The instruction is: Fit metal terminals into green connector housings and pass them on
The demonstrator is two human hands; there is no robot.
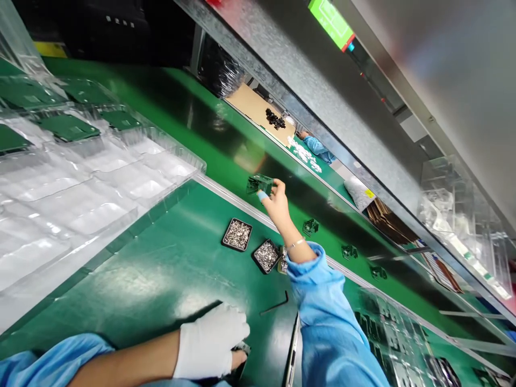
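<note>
My right hand (277, 207), with a light blue finger cot on one finger, reaches over the green conveyor belt (226, 145). Its fingers pinch a small dark, angular part (256, 184) at the belt. My left hand (213, 341), in a white glove with bare fingertips, lies low over the green worktop (161, 269). It is closed round a dark piece (243, 352), mostly hidden below the fingers. Between the hands are black trays of small metal screws (237, 234), (266, 256) and a black hex key (274, 305).
Clear plastic trays (161, 166), some pockets holding green plates (68, 127), stand at left. More dark parts (310, 227) sit along the belt. At lower right is another clear tray (391, 322) of dark parts. A metal shelf (298, 91) hangs overhead; a co-worker's blue sleeve (318, 149) shows beyond.
</note>
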